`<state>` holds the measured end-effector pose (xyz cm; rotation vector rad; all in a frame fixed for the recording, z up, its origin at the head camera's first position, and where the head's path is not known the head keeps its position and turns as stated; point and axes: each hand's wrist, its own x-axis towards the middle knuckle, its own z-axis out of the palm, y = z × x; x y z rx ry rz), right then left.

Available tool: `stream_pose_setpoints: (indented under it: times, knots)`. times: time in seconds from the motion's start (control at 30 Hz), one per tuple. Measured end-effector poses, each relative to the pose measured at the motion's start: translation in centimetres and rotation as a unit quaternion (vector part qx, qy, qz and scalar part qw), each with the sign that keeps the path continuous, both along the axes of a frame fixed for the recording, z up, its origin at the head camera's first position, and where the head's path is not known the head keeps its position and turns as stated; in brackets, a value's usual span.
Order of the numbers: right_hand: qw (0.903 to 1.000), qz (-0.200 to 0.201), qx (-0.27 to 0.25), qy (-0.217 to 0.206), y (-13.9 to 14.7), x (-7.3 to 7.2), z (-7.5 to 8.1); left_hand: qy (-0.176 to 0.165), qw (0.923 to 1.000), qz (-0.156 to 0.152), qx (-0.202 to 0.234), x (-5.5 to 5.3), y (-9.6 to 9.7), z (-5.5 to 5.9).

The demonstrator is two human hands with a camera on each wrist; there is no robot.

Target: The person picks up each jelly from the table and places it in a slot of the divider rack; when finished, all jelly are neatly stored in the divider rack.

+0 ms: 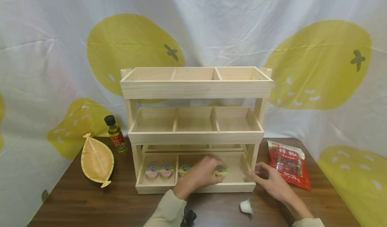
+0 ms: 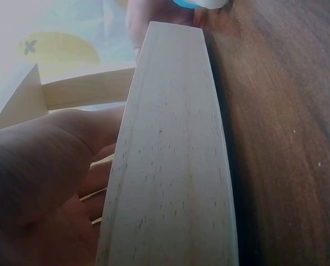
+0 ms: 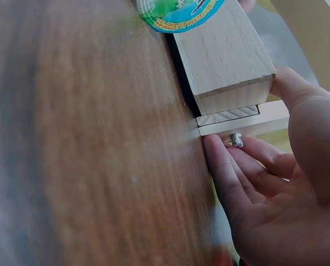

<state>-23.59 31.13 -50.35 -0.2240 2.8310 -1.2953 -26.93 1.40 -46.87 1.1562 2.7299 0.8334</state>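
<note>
A three-tier wooden rack (image 1: 196, 138) stands on the table. My left hand (image 1: 203, 173) reaches over the front board of the bottom tier and holds a jelly cup (image 1: 220, 171) between thumb and fingers. In the left wrist view the wooden board (image 2: 167, 144) hides the fingertips and the cup. My right hand (image 1: 273, 180) grips the bottom tier's right end, thumb by the front corner and fingers outside the side panel, near a metal screw (image 3: 236, 139). Two jelly cups (image 1: 159, 171) sit in the left compartment, and another jelly cup (image 1: 183, 170) shows in the middle one.
A white jelly cup (image 1: 246, 207) lies tipped on the table before the rack. A red bag of dried chilies (image 1: 288, 163) lies at the right. To the left are a woven basket (image 1: 97, 160) and an oil bottle (image 1: 116, 134). A patterned cloth (image 1: 211, 25) hangs behind.
</note>
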Motion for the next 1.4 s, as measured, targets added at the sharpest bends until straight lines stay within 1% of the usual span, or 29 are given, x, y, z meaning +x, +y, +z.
stream_pose_setpoints:
  times: [0.13,0.37,0.73,0.83,0.97,1.07,1.13,1.27,1.33,1.4]
  knots:
    - [1.0000,-0.002,0.002,0.000,0.0,0.0,-0.1,-0.007,1.0000,0.000,0.004,0.1,-0.1,0.0]
    - [1.0000,0.002,0.002,0.000,-0.1,-0.1,-0.1,-0.006,1.0000,0.003,0.001,0.2,-0.2,0.1]
    - [1.0000,0.005,-0.005,-0.003,-0.3,-0.2,-0.2,0.004,1.0000,0.006,0.001,0.5,-0.5,0.1]
    - [1.0000,0.007,-0.007,-0.001,-0.4,-0.2,-0.1,0.023,0.9997,0.005,-0.002,0.7,-0.5,0.0]
    - [0.9998,0.013,-0.012,0.004,-0.4,-0.1,0.1,0.072,0.9974,0.002,-0.005,1.4,-0.4,-0.1]
    - [0.9998,0.013,-0.011,0.003,-0.4,-0.1,0.1,0.106,0.9944,-0.008,0.002,2.2,-0.2,-0.2]
    - [0.9999,0.010,-0.010,-0.003,-0.3,-0.1,0.1,0.126,0.9918,-0.020,0.008,2.7,-0.1,-0.3]
    - [0.9999,0.005,-0.007,-0.014,-0.2,-0.3,0.0,0.160,0.9852,-0.052,0.034,3.9,-0.1,-0.4]
    - [0.9999,0.003,-0.004,-0.016,0.0,-0.2,0.0,0.165,0.9827,-0.070,0.047,4.5,0.0,-0.4]
    - [0.9999,0.001,-0.001,-0.017,0.1,-0.2,0.0,0.161,0.9814,-0.091,0.052,5.2,0.2,-0.4]
